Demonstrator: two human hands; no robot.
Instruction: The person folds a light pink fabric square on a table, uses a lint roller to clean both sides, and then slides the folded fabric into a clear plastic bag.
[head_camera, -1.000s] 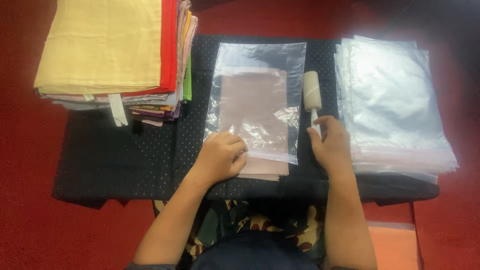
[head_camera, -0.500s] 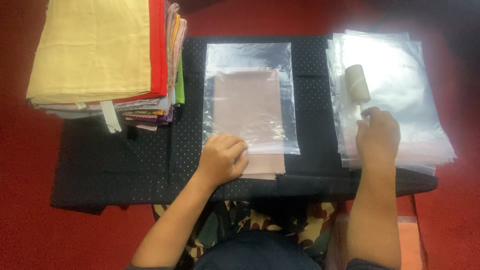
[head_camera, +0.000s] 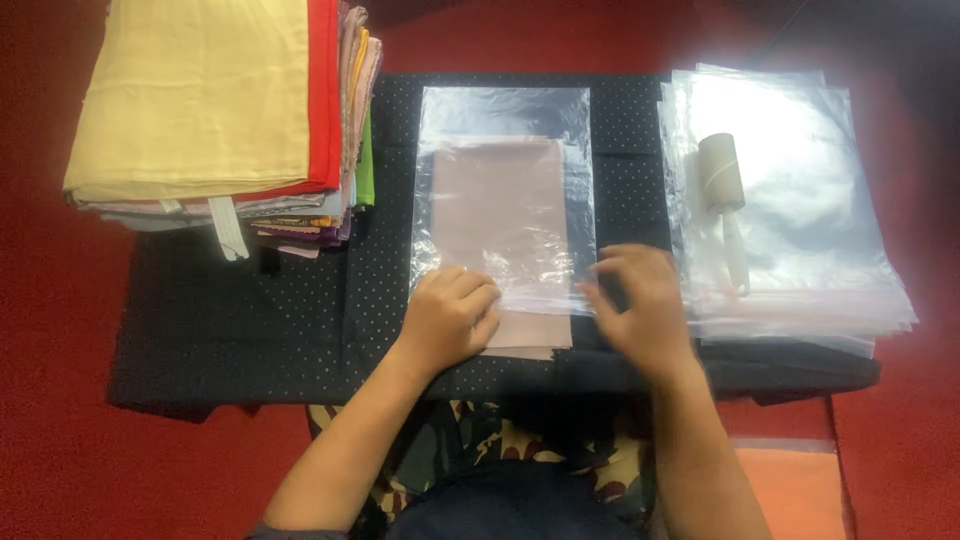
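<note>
Both hands, left hand (head_camera: 450, 318) and right hand (head_camera: 640, 310), press clear bag (head_camera: 505, 190)

Right hand (head_camera: 640, 312) motion-blurred, fingers indistinct. Cloth stack (head_camera: 200, 100) cut by top edge. Left hand (head_camera: 450, 318) covers bag's (head_camera: 505, 200) near corner.

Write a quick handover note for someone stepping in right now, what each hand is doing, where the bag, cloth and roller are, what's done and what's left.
Left hand: flat on the bag's open end, pinning it; no grip.
Right hand: empty, open, at the bag's right edge; blurred.
Clear bag lies mid-table on the black dotted cloth.
Pink cloth is mostly inside; its near end sticks out.
Lint roller lies on the pile of empty bags.
Folded cloth stack far left.
Left: push the cloth fully in, close the bag.
</note>
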